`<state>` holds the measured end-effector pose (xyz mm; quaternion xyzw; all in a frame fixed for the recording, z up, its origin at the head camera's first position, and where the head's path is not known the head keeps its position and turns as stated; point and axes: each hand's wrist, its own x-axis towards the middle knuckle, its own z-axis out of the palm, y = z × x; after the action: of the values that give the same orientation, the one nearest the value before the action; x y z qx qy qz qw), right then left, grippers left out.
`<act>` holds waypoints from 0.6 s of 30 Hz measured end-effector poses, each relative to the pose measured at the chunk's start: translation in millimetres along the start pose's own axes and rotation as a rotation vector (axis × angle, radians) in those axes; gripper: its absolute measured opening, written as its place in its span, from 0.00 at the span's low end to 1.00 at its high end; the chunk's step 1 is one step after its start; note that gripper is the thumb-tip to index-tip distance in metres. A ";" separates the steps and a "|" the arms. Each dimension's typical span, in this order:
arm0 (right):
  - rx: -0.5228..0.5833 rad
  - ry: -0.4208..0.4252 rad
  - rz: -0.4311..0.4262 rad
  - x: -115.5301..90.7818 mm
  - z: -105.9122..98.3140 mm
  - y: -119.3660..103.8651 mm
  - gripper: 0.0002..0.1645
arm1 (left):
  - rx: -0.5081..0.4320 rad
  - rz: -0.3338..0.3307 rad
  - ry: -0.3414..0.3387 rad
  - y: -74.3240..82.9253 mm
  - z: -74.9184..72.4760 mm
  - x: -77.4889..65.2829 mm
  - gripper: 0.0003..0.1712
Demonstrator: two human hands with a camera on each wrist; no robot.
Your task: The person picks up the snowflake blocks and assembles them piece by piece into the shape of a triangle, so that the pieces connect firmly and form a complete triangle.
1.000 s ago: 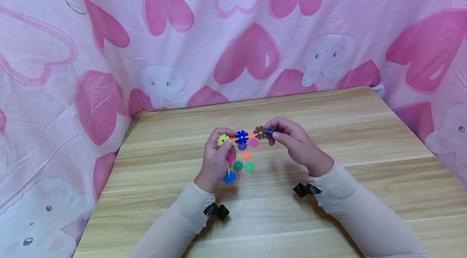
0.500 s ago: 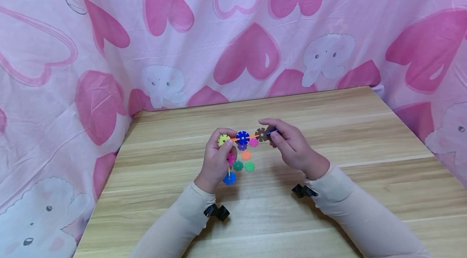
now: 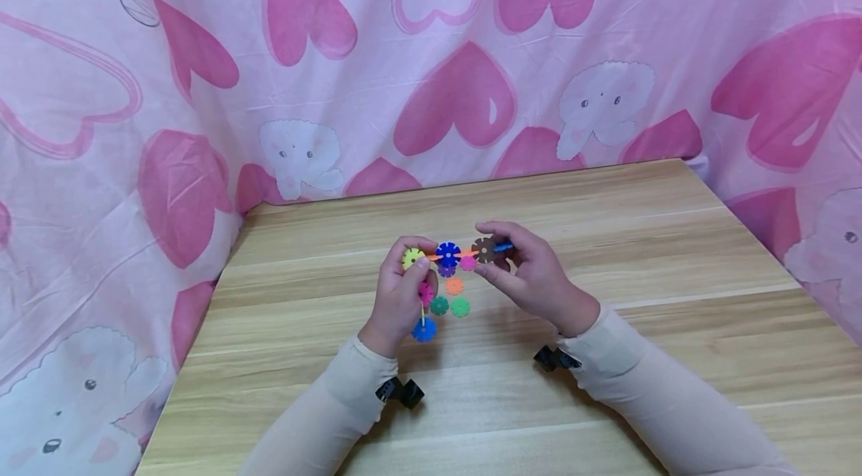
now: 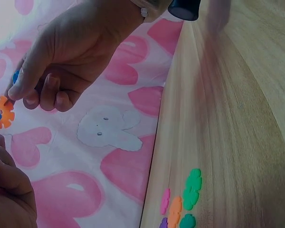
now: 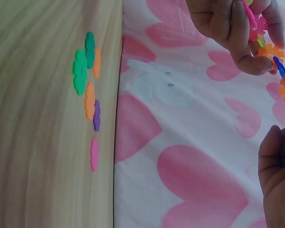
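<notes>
Together, curled hands around linked discs

free tabletop nearside, loose discs beyond

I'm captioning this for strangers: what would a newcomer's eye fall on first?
Probably the pink heart-print cloth filling the background behind the wooden table. Next, the chain of bright notched discs held between the left hand and the right hand, near the middle of the head view. Below it, several loose discs in pink, purple, orange and green lie on the table.
</notes>
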<state>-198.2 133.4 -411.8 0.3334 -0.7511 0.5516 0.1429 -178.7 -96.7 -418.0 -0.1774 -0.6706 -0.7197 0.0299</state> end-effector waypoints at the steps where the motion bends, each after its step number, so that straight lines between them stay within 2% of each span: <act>1: 0.005 0.010 0.000 0.0 0.7 -0.2 0.33 | -0.002 0.003 -0.002 0.5 0.4 -0.2 0.14; 10: 0.044 0.017 0.020 -1.5 2.1 0.5 0.26 | 0.005 0.008 -0.013 2.8 1.9 -1.1 0.14; 18: -0.024 -0.003 0.021 -0.7 2.8 -3.0 0.22 | 0.003 -0.002 -0.018 2.6 1.9 -1.0 0.13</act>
<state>-195.3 130.6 -411.0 0.3246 -0.7615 0.5433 0.1399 -176.7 -95.3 -415.8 -0.1831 -0.6719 -0.7173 0.0236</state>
